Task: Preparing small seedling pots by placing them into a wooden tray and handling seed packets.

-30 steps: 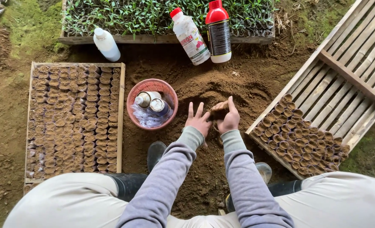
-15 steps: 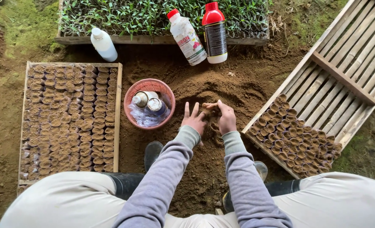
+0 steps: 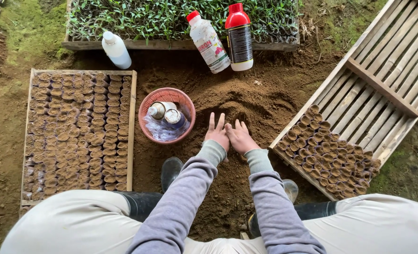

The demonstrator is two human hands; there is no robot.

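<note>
My left hand (image 3: 217,134) and my right hand (image 3: 239,138) lie side by side, palms down, on a mound of loose brown soil (image 3: 256,101) in front of me. The fingers point away from me. The left fingers are spread; the right fingertips press into the soil. Nothing shows in either hand. A pink basket (image 3: 166,91) sits just left of my left hand. Right of my right hand, a slatted bamboo tray (image 3: 383,94) holds a cluster of small soil-filled pots (image 3: 333,155) at its near corner.
A wooden tray (image 3: 130,131) packed with small soil pots lies at the left. The basket holds two cans (image 3: 167,114) and plastic bags. A white bottle (image 3: 116,50), a red-capped white bottle (image 3: 209,43) and a dark bottle (image 3: 239,40) stand before a seedling bed (image 3: 171,19). My boots (image 3: 171,171) rest below.
My hands were raised with a small brown pot between the fingers. They have come down flat onto the soil mound, and the pot is no longer visible.
</note>
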